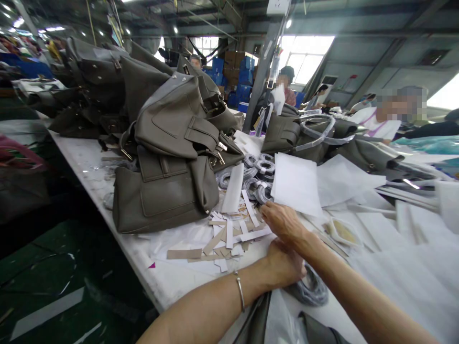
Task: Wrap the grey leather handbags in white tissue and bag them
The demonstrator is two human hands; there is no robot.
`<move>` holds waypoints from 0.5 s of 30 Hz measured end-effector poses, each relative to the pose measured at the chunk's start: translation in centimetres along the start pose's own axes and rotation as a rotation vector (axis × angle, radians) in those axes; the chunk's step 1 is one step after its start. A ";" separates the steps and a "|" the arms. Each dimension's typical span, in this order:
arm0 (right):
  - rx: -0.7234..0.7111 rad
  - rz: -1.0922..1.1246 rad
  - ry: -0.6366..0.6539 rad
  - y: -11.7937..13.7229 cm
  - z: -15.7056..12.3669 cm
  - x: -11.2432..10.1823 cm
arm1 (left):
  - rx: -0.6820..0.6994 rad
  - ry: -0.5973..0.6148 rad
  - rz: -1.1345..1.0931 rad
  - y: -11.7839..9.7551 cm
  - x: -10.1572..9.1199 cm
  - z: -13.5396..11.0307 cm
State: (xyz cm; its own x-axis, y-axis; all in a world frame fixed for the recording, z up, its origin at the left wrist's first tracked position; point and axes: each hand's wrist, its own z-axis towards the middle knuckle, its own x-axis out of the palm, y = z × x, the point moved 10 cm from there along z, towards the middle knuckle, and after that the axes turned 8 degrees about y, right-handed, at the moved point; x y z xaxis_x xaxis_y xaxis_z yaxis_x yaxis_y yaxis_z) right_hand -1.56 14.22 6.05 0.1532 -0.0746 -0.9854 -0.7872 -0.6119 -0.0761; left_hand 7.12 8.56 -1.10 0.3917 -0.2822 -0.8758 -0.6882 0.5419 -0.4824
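My left hand (pixel 286 263), with a metal bangle on the wrist, is closed low over the table. A coil wrapped in clear plastic (pixel 312 288) shows just beyond its curled fingers; whether they hold it is hidden. My right hand (pixel 281 220) crosses above the left, its fingers drawn together beside a cluster of similar coils (pixel 263 165). What those fingers hold, if anything, cannot be made out. Below my wrists lie parts of a grey-brown bag (pixel 253 322) and a clear plastic sheet (pixel 281 317). Paper and card strips (pixel 229 234) are scattered left of my hands.
Grey-brown handbags (pixel 168 124) are piled on the left of the white table (pixel 132 253). White sheets (pixel 297 181) and a small tray (pixel 344 232) lie to the right. More bags (pixel 283 131) stand past a metal post (pixel 263 71). Several people are farther back.
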 end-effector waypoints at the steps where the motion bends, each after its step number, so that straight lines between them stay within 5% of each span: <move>1: 0.056 0.016 -0.033 -1.0 -0.6 -0.8 | 0.002 0.004 0.007 0.0 -0.1 0.0; 4: 0.210 0.303 -0.171 -4.5 -3.3 -3.2 | 0.029 0.017 0.060 -0.4 -0.6 -0.2; 8: 0.279 1.104 -0.452 -9.3 -9.3 -3.7 | 0.033 0.035 0.096 -0.6 -1.5 -0.5; 10: 0.272 1.242 -0.479 -10.1 -12.6 -2.5 | 0.044 0.046 0.103 -0.7 -1.7 -0.6; 15: 0.360 1.203 -0.311 -9.1 -18.9 3.5 | 0.053 0.070 0.107 -0.7 -1.8 -0.5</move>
State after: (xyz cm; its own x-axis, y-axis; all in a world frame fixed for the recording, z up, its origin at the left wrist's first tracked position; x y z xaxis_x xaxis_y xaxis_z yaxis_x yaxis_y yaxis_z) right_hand 17.45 4.62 6.23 -0.8657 -0.2117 -0.4536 -0.4561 -0.0398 0.8890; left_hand 6.60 8.26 0.80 0.2732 -0.2737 -0.9222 -0.6902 0.6120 -0.3861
